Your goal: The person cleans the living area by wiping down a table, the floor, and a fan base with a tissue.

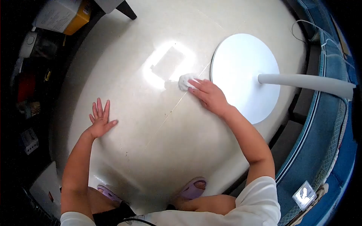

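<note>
A: Where is the white wad?
B: On the glossy floor, just beside the round white base, under the fingertips of the right hand.

A: How is that grip set?
B: Its fingers close over the wad's near side. That probably keeps the soft, crumpled material from slipping away. I can't tell whether it's cloth or tissue, or how much the thumb helps.

A: And the left hand?
B: Well apart from the wad, palm down, its grip spread wide: 4 fingers and 1 thumb. I'd say it props the person, who leans over the floor.

A: What marks the surface?
B: A thin seam runs diagonally past the wad, a few dark specks lie nearer the person, and a bright reflection shines beyond.

A: The room?
B: A pale pole rises from the base toward blue upholstery on the right. A yellow and white box sits far left, and 2 purple slippers show below.
</note>
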Motion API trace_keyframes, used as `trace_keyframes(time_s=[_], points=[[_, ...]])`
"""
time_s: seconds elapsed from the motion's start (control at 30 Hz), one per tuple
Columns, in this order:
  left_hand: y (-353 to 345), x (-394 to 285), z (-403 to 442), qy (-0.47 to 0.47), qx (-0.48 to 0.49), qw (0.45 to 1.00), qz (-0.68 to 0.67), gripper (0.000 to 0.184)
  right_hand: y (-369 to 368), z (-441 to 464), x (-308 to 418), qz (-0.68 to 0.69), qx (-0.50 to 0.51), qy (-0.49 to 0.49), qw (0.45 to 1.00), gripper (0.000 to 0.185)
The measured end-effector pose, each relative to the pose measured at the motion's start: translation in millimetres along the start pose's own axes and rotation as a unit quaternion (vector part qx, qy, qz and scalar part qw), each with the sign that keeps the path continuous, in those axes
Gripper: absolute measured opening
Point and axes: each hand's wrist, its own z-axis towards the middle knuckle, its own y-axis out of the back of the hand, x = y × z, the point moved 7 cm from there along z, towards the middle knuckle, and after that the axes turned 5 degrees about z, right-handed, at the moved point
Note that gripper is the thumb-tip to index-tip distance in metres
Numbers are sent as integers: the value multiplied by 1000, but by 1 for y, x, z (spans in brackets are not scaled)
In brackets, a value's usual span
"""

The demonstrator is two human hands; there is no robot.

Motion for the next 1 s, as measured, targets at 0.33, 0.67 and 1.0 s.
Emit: trace_keyframes(time_s=[0.33,0.67,1.0], points=[[3,-3,23,-24,-11,1000,12,85,52,20,-140,-146,-253,-260,920,46],[7,-7,8,-13,-42,999,23,78,-124,2,132,104,28,27,994,40],[-4,4,7,-32,-151,988,-26,69,-24,-102,37,148,-188,-362,901,41]])
